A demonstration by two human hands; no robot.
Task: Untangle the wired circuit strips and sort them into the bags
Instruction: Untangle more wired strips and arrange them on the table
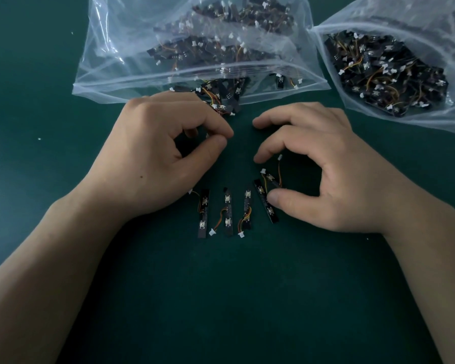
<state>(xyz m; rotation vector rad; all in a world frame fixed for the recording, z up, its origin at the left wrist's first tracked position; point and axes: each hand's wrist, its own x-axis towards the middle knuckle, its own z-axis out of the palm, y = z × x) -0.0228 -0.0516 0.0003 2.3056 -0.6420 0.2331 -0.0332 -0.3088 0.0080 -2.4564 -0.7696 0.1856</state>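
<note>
No legible text, brand or number on circuit strips (203, 214), bags (116, 48) or green mat (247, 298).

Single head-worn wide-angle view, looking forward and down, pretty close over the green table (247, 298), bags (116, 35) up top.
</note>
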